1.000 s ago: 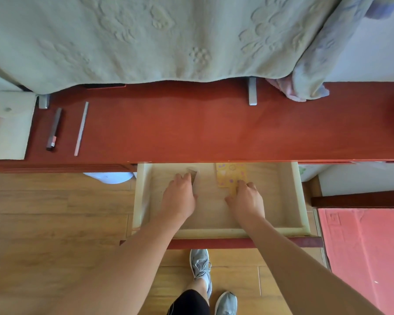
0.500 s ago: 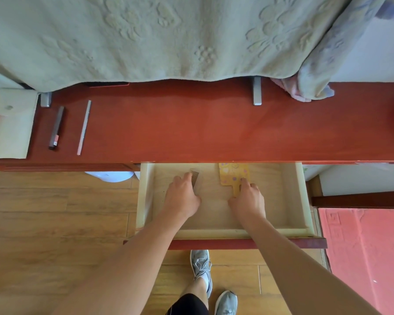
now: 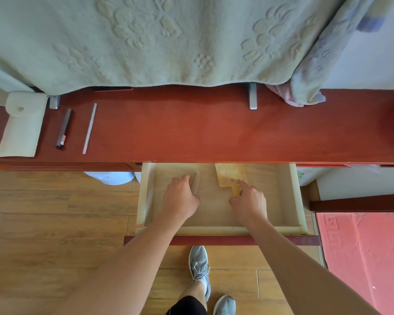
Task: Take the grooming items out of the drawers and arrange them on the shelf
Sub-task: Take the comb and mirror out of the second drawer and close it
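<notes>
The right hand (image 3: 248,203) has drawn back a little from a second ago, so the handle of the yellow paddle (image 3: 231,177) now shows where the fingers hid it; forefinger and thumb pinch that handle, the other fingers curled in; the left hand (image 3: 181,197) has hardly shifted and grips the near end of the brown comb (image 3: 195,181) between thumb and curled fingers; both things lie flat on the pale floor of the open drawer (image 3: 289,196), towards its back, the comb left of the paddle and apart from it; above the drawer runs the red shelf (image 3: 191,130), and at its left end lie a cream pouch (image 3: 21,130), a dark slim tube (image 3: 63,128) just beside it and a thin nail file (image 3: 90,128) next along, side by side; a pale green blanket (image 3: 146,42) hangs over the shelf's back edge; underfoot is a wooden floor (image 3: 43,212), a red mat (image 3: 362,258) to the right, and the person's grey shoes (image 3: 199,264) below the drawer front.
</notes>
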A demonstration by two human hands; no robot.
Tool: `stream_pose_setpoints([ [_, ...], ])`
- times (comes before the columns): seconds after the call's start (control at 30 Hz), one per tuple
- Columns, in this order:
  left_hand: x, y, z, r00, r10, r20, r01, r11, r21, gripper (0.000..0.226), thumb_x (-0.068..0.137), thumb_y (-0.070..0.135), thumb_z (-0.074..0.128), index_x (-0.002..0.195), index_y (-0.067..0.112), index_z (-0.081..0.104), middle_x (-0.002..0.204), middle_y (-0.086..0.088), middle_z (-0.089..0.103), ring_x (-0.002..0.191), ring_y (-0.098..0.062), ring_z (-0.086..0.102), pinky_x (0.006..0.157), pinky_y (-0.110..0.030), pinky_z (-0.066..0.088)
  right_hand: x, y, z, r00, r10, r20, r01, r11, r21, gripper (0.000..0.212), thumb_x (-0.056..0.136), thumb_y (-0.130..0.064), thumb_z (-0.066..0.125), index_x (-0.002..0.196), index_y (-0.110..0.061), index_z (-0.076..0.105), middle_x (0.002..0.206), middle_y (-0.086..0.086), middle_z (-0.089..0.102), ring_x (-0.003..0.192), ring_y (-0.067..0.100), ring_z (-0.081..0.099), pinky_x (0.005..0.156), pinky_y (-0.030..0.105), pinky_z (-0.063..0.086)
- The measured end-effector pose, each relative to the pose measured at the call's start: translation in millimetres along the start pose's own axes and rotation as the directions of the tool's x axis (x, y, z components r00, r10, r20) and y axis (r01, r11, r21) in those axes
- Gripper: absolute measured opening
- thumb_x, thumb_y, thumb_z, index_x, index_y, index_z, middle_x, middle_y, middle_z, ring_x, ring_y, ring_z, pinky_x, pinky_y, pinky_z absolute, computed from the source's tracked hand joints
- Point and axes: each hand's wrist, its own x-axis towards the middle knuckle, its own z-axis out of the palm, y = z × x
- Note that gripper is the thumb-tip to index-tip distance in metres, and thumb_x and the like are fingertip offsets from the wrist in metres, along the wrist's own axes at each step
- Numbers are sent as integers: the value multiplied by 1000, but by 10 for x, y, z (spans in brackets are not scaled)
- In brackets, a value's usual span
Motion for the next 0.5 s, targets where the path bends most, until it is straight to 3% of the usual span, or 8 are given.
stream_pose_setpoints([
  [0.1,-96,26,-56,1000,2,-22,-2,1000,-7,56,81,21,68,135,17,50,115,-7,55,104,-30,59,84,-38,52,-61,3,-56,1000,-4,-1,4,999,35,55,78,-18,61,132,-20,57,94,5,67,86,26,60,72,31,50],
  [0.2,-227,59,-130,999,-7,-49,6,1000,-8,56,82,22,68,135,18,50,116,-6,55,103,-29,60,82,-37,52,-136,-5,-115,1000,-9,9,9,1000,17,41,78,-21,61,118,-17,65,91,5,68,82,27,60,71,33,52],
  [0.33,-442,81,-222,997,-12,-83,10,1000,-20,59,82,23,68,137,19,48,114,-5,54,99,-27,60,81,-37,53,-254,-27,-177,1000,14,9,-15,998,65,41,75,-22,62,115,-16,68,91,5,68,83,28,60,68,28,47],
  [0.5,-719,108,-342,992,-31,-119,28,999,-28,61,83,22,67,140,18,46,112,-4,54,95,-26,60,77,-35,54,-462,-64,-294,1000,-17,5,17,996,91,43,75,-22,62,117,-19,68,92,5,71,86,27,63,72,29,51],
])
